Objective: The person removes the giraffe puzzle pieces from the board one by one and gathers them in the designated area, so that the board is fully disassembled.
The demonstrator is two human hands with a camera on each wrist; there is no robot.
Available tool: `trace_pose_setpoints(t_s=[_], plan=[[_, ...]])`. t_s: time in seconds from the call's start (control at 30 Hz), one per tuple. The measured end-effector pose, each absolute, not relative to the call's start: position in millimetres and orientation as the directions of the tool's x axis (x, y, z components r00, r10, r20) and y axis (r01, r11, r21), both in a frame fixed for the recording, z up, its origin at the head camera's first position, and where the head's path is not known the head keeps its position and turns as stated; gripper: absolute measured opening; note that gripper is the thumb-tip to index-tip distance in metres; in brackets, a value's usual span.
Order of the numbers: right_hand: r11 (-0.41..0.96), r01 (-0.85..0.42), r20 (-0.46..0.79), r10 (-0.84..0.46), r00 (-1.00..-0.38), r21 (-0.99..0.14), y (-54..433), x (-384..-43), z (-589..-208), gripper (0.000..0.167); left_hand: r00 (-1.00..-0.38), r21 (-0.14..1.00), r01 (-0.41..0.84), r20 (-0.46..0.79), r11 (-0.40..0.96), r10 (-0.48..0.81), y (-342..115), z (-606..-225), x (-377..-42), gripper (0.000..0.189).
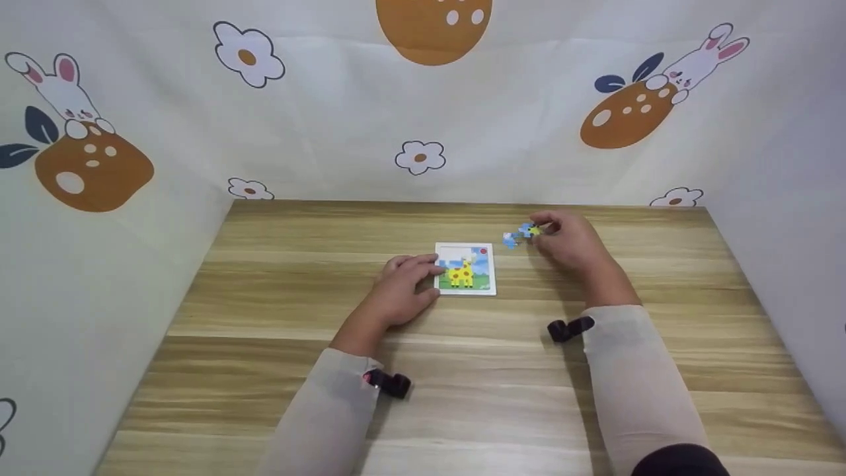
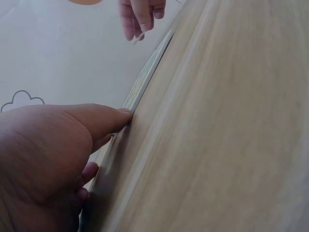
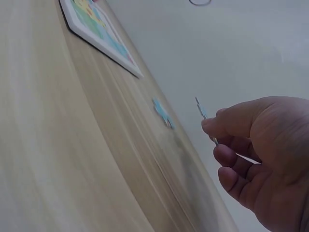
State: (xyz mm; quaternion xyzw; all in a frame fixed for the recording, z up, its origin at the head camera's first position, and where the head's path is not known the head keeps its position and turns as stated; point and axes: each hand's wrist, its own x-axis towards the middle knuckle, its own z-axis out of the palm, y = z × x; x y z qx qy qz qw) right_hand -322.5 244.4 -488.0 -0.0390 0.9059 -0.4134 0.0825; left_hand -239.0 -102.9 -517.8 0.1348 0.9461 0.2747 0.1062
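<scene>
A square giraffe jigsaw puzzle [image 1: 490, 270] in a white frame lies flat on the table, with a pale bare patch at its upper left. My left hand [image 1: 404, 289] rests at the puzzle's left side, fingers extended onto the picture and thumb at the lower left corner. In the left wrist view, the thumb of the left hand [image 2: 46, 145] touches the frame's edge. Up and to the right, my right hand [image 1: 574, 241] pinches a blue and yellow puzzle piece [image 1: 528, 230] between thumb and fingers. The right wrist view shows this thin piece [image 3: 201, 109] edge-on, raised above the table.
Another blue puzzle piece [image 1: 509, 240] lies on the wooden table [image 1: 297, 277] between the puzzle and my right hand. A patterned cloth [image 1: 330, 119] with rabbits and flowers hangs behind the table and at its sides. Small black cameras [image 1: 391, 383] are strapped at both wrists.
</scene>
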Motion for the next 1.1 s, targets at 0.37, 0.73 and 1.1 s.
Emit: trace_pose_setpoints(t_s=[0.37, 0.73, 1.1], plan=[[0.668, -0.029, -0.102, -0.157, -0.982, -0.744, 261, -328, -505, 0.045, -0.943, 0.555, 0.187, -0.131, 0.811, 0.307, -103, -516, -238, 0.045], [0.667, -0.034, -0.104, -0.166, -0.981, -0.745, 260, -328, -509, 0.044, -0.936, 0.563, 0.230, -0.095, 0.794, 0.338, -104, -515, -237, 0.044], [0.658, -0.039, -0.104, -0.177, -0.979, -0.752, 259, -328, -509, 0.044, -0.936, 0.565, 0.222, -0.105, 0.794, 0.336, -105, -517, -238, 0.044]])
